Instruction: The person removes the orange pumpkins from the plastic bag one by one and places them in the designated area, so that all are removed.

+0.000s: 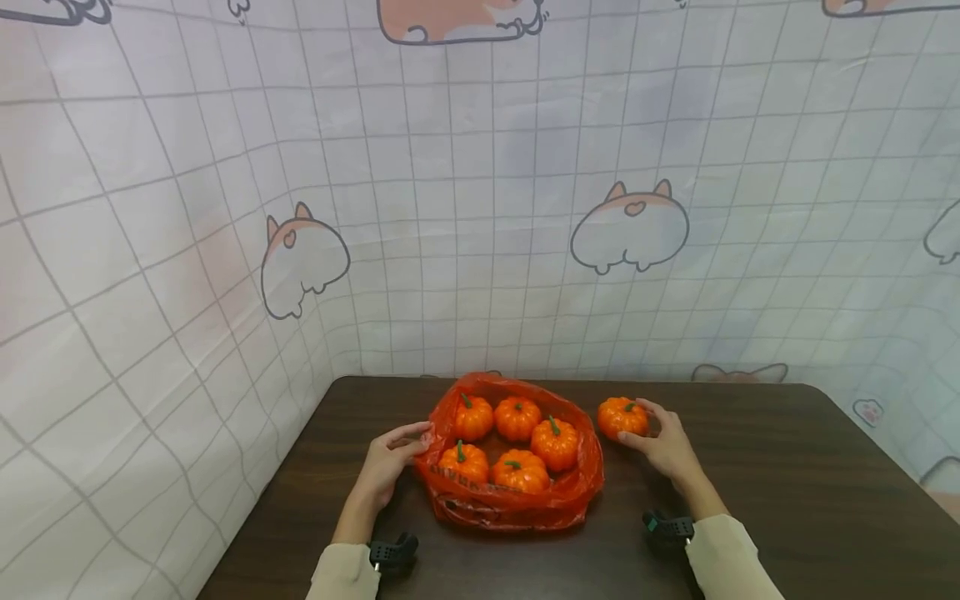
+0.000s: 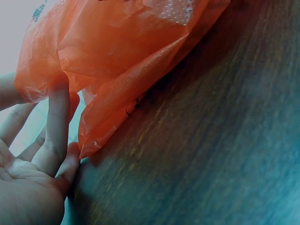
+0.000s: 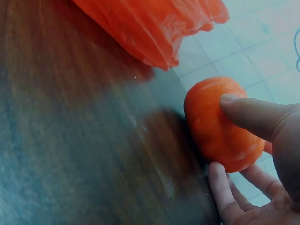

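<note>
A red plastic bag (image 1: 517,510) stands on the table with its mouth spread wide. Inside it sit several small orange pumpkins with green stems, such as the front one (image 1: 520,472). At the bag's left rim, my left hand (image 1: 385,467) pinches the thin plastic; the left wrist view shows its fingers against the bag (image 2: 117,51). To the right of the bag, another small pumpkin (image 1: 619,419) rests on the table. My right hand (image 1: 670,446) holds it from its right side, thumb on the near face of the pumpkin (image 3: 211,126) and fingers around the far side.
The dark wooden table (image 1: 787,500) extends to both sides of the bag. Behind it hangs a pale gridded cloth (image 1: 480,208) with cartoon dog prints, and it also closes off the left side. A black band (image 1: 393,550) sits at each wrist.
</note>
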`<move>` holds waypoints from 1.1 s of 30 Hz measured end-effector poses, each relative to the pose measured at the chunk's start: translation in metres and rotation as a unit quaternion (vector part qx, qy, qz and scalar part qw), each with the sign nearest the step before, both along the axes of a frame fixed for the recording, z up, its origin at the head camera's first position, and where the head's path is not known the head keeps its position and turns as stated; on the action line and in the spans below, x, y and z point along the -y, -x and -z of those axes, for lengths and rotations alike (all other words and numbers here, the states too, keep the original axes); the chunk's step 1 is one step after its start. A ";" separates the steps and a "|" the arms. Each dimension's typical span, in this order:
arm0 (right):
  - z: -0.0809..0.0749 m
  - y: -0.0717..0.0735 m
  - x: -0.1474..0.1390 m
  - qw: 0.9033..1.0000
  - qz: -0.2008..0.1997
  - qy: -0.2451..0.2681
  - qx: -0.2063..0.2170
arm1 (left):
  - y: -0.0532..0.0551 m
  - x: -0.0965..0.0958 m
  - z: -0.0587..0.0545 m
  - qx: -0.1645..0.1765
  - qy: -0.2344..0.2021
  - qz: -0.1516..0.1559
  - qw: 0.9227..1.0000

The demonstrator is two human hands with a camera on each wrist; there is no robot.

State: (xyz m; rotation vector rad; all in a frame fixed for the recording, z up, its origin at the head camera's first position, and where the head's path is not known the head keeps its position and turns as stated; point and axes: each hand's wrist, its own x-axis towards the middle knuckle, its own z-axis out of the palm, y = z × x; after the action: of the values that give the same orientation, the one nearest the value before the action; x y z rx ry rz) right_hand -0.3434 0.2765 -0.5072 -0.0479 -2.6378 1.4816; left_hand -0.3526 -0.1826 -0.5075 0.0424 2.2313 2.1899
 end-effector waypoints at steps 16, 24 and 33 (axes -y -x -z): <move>0.002 0.006 0.003 1.000 0.006 0.005 0.004 | 0.001 0.001 -0.001 -0.005 0.002 -0.005 1.000; 0.002 0.007 0.003 1.000 0.008 0.003 0.014 | 0.003 0.000 0.002 -0.008 0.003 0.000 1.000; 0.003 0.009 0.004 1.000 0.006 0.006 0.011 | 0.003 -0.001 0.002 -0.003 0.004 -0.009 1.000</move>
State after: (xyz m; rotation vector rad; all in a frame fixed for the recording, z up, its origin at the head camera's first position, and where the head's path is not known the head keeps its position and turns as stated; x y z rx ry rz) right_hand -0.3520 0.2729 -0.5098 -0.0807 -2.6408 1.5031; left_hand -0.3556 -0.1820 -0.5093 0.0294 2.2518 2.1932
